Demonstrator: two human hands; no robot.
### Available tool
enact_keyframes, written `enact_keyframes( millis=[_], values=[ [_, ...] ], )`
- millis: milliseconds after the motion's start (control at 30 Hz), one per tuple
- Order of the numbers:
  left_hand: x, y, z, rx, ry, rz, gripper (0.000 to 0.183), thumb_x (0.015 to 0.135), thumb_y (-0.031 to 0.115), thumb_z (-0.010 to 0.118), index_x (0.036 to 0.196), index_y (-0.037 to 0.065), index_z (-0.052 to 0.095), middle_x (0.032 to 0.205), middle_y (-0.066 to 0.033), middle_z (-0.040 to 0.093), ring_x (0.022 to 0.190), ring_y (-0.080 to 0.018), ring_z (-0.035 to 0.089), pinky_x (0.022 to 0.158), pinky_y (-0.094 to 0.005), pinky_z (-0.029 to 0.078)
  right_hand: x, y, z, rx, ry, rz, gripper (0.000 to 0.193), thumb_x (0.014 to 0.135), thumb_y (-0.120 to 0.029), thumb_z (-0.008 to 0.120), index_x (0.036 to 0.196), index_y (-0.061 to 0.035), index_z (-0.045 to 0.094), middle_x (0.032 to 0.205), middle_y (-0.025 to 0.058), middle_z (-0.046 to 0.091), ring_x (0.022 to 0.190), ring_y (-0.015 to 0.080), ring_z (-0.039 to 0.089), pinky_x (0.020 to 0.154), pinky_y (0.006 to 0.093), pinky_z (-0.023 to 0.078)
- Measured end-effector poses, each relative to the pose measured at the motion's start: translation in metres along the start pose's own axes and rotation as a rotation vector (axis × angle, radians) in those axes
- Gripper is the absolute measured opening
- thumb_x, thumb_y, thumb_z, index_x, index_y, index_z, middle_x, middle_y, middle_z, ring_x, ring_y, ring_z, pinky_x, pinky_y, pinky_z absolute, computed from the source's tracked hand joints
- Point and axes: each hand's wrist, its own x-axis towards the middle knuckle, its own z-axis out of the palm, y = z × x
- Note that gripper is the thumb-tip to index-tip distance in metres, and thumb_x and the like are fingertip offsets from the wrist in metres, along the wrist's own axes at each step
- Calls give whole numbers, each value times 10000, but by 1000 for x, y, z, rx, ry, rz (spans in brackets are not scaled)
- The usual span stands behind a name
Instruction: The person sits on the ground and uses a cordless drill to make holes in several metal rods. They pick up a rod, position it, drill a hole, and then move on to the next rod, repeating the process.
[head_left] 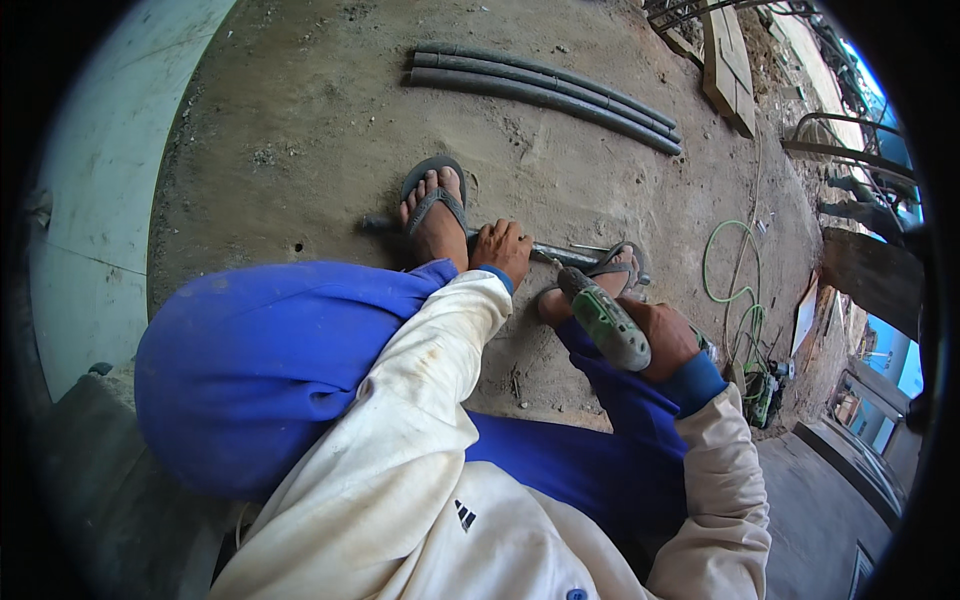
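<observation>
A dark metal pipe [553,252] lies across the ground between my sandalled feet, partly hidden by the left foot and by my hand. My left hand [503,250] is closed around the pipe beside the left foot. In my right hand [662,338] is a green and grey power drill [607,318], its grip wrapped by the fingers. The drill's nose points at the pipe, close to my left hand. Whether the bit touches the metal, I cannot tell. The right sandal [622,262] sits near the pipe's right end.
Three dark pipes [545,85] lie side by side on the dirt beyond my feet. At right, a green cord [712,262] loops toward another green power tool [768,392]. Wooden boards [728,70] lie at the far right. A pale panel [110,200] edges the left side.
</observation>
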Motion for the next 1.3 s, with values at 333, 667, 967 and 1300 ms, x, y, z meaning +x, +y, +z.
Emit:
enact_keyframes(
  millis=[333,667,967,1300],
  values=[
    [-6,-2,16,-38,133,16,207,949,126,665,1103,118,802,1109,-83,651,1177,-278,583,1054,-450,443,-28,-14,64,-377,-4,38,332,957,-160,582,1289,-150,575,1033,150,716,977,356,745,845,529,543],
    [-4,-1,4,-62,75,-12,292,901,50,689,1157,139,798,1113,-66,639,1172,-290,583,1070,-458,460,-25,-21,68,-322,79,40,229,947,-153,606,1174,-117,598,927,140,724,859,371,757,757,499,584],
    [-16,31,-26,-419,43,-411,248,980,234,724,1172,82,762,1309,-153,681,1246,-381,616,1076,-461,493,-25,-7,76,-236,132,59,154,966,-174,597,1105,-108,607,901,154,726,832,363,767,717,493,591],
    [-108,143,-59,-1623,-428,-1341,549,964,571,749,1217,88,681,1047,-57,737,904,-227,747,810,-442,617,-25,-6,80,-272,105,17,169,993,-185,563,1120,-84,608,902,171,748,814,377,771,702,497,597]
  ],
)
